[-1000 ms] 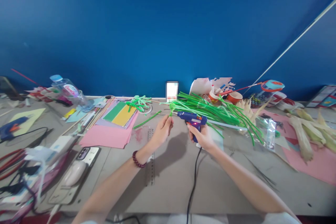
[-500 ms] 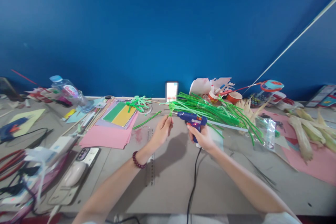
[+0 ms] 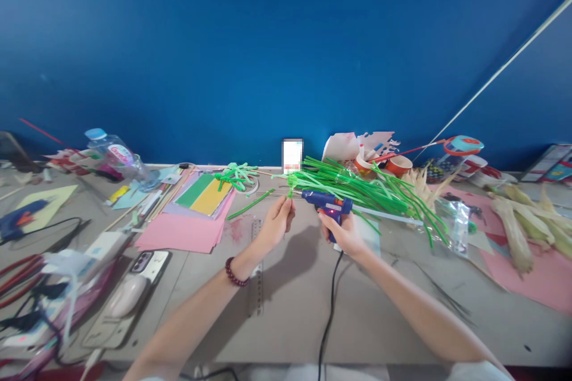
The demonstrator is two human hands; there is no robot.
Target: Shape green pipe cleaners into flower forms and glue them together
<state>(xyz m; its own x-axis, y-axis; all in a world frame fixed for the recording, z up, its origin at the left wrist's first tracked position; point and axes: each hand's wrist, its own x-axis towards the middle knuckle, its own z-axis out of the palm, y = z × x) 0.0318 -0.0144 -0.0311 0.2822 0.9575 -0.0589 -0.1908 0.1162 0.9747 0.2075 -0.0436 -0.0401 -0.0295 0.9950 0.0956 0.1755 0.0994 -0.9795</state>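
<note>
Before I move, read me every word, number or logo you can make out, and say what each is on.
"Ganten", probably, letters blurred: label of the clear bottle.
Too small or blurred to read: sticker on the glue gun; markings on the clear ruler.
Pixelated: upright screen.
No other text is legible.

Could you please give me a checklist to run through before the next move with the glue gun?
1. Glue gun firmly held: ok, the right hand is wrapped around its handle.
2. Green piece held: ok, pinched in the left hand.
3. Glue stick loaded: ok, a long length sticks out of the back.
4. Cord away from the left hand: ok, it runs down from the handle.
5. Nozzle well away from the left fingers: not ok, it points close by them.
6. Nozzle hot: cannot tell; a red light glows, but heat does not show.
</note>
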